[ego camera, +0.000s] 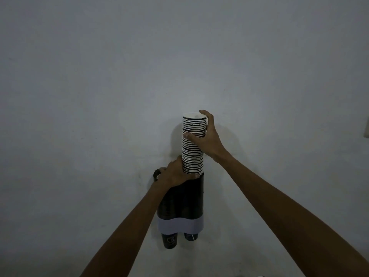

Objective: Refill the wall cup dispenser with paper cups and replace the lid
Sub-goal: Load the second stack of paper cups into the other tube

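Wall (99,86) is plain grey and pretty dim, with the black twin-tube cup dispenser (187,198) mounted on it, pale band across the bottom. Paper cup stack (192,154) sticks way up out of the right tube. Right hand (205,136) has its grip wrapped around the stack near the top, left hand (175,173) clamps the stack's base at the tube rim. Two cups (169,239) poke out underneath.
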